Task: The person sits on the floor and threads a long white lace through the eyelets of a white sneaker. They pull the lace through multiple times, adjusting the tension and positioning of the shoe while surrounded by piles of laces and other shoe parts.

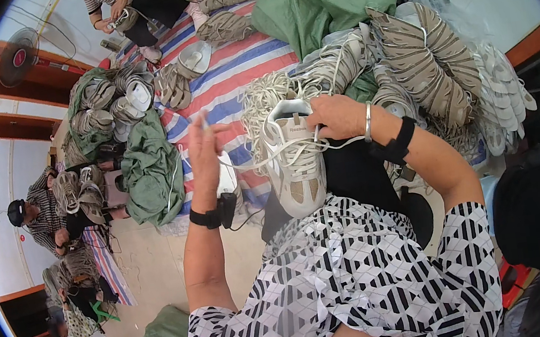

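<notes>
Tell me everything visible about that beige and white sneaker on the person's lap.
The beige and white sneaker appears to be mesh with smooth overlays, pale lining and tan tongue. It rests on dark clothing, upper facing us, toe toward the person. Thin white laces cross its front, loose lengths trailing left. The bare right hand touches its collar.

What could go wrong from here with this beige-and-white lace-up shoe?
The thin cream shoelace running toward the blurred left hand might slip or tighten unevenly; that hand's grip is unclear.

The beige-and-white lace-up shoe could tip, since it lies over the person's black trousers with the right hand near its opening.

The shoelace might snag in the tangled heap of cream laces close by.
</notes>
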The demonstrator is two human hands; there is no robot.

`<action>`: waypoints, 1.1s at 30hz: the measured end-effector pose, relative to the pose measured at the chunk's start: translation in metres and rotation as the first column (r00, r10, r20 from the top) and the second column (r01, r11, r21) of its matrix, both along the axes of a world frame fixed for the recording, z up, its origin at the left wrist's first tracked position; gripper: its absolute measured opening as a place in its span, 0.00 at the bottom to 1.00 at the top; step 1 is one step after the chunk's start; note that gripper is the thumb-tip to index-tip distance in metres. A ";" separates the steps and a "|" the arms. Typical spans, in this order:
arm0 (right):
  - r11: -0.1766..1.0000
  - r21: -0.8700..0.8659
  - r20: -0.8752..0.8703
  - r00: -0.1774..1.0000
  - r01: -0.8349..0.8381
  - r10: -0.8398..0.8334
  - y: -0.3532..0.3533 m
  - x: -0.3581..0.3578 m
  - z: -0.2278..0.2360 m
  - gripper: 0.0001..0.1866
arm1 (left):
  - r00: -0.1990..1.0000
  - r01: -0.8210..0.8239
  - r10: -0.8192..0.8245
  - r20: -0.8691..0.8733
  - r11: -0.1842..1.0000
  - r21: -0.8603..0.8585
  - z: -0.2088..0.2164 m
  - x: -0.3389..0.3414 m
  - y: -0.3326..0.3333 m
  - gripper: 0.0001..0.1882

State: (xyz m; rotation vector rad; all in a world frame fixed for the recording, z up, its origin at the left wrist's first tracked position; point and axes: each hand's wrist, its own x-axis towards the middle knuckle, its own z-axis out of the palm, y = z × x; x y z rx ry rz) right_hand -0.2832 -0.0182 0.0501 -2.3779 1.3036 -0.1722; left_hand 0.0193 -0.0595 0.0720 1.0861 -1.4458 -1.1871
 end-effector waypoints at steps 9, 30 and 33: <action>0.955 0.053 -0.036 0.957 0.291 -0.289 -0.008 0.032 -0.028 0.10 | 0.951 0.143 -0.160 0.265 0.986 0.082 -0.043 -0.040 0.032 0.12; 0.890 -0.192 0.439 0.848 0.413 -0.298 0.067 0.016 -0.023 0.08 | 0.947 0.284 -0.318 0.049 0.898 0.336 -0.064 -0.035 0.034 0.15; 0.846 -0.352 0.238 0.913 0.400 -0.333 0.063 0.027 -0.029 0.08 | 0.950 0.284 -0.312 0.024 0.892 0.352 -0.064 -0.035 0.035 0.15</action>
